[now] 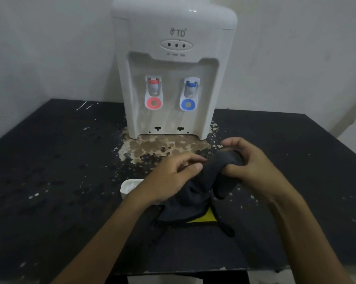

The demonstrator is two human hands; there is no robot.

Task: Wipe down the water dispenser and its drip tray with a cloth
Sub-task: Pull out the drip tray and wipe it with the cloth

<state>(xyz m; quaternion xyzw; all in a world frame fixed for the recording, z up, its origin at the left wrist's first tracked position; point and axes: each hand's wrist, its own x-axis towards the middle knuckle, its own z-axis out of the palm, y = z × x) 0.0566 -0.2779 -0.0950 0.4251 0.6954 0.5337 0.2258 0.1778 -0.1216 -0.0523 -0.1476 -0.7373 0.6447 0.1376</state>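
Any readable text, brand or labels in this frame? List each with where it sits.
"TD": brand mark, upper front of the water dispenser.
Small print under the indicator lights: too blurred to read.
Nothing legible on the cloth.

- black tabletop [50, 171] — pretty beat up, speckled with pale chips
- tan patch [152, 144] mid-table where the coating has flaked off
- white streaks [83, 105] at the back left
- plain pale wall [50, 48] behind

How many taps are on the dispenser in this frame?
2. The red tap sits on the left of the water dispenser front recess, the blue tap on the right. Neither is blocked; none seem hidden.
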